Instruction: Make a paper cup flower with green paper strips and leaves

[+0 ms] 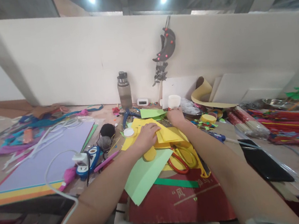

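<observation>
My left hand (147,138) is over the yellow paper, its fingers bent and closed on a yellow paper piece (149,155) whose rounded end sticks out below the palm. My right hand (176,117) reaches further back, fingers wrapped round the lower part of a white tub (174,101). A white round lid (128,132) lies left of my left hand. Folded yellow sheets (170,135) lie between my hands. Scissors with red and yellow handles (181,163) rest nearer me, partly covered by yellow paper. Beside them is a light green sheet (148,175).
A red board (177,205) lies at the front, a green strip (176,182) across it. A bottle (124,91) stands by the white partition. On the left are a power strip (89,163) and lilac sheets (45,153); on the right, a black phone (264,161) and bundled coloured sticks (294,119).
</observation>
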The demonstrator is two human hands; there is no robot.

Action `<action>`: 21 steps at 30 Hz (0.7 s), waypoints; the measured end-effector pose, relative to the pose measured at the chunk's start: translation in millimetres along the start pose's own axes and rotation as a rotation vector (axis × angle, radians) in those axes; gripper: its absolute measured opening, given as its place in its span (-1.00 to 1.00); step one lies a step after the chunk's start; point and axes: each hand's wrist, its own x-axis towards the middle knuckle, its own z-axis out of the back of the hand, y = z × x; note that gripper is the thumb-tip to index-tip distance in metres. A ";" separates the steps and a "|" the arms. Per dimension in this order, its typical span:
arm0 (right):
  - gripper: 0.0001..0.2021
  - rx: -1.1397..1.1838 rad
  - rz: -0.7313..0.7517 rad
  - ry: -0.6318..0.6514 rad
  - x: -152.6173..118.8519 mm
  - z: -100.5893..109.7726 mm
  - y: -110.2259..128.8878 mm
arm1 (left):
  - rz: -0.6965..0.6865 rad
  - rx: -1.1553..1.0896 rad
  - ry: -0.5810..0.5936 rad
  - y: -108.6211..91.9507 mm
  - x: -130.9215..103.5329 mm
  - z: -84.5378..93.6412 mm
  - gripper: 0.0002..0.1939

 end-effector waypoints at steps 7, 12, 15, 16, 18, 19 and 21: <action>-0.73 0.262 -0.186 -0.099 -7.8 22.8 -25.3 | 0.106 -0.157 -0.127 -3.4 -0.9 0.1 -0.61; -0.67 0.549 -0.260 -0.272 -25.4 41.4 -43.0 | 0.065 -0.165 -0.101 -4.0 -0.2 2.5 -0.77; -0.65 0.762 -0.246 -0.297 -35.2 44.0 -39.6 | 0.126 -0.269 -0.153 -4.8 2.1 8.0 -0.82; -0.65 0.825 -0.232 -0.299 -38.6 43.2 -35.3 | 0.157 -0.325 -0.167 -5.6 2.9 10.4 -0.83; -0.67 0.931 -0.196 -0.306 -47.0 40.1 -23.1 | 0.231 -0.473 -0.159 -8.7 4.0 15.5 -0.83; -0.68 0.973 -0.175 -0.308 -52.3 38.5 -15.8 | 0.276 -0.569 -0.140 -11.0 4.4 17.9 -0.81; -0.69 1.032 -0.131 -0.311 -65.0 35.7 -0.1 | 0.376 -0.820 -0.079 -17.0 4.8 21.9 -0.73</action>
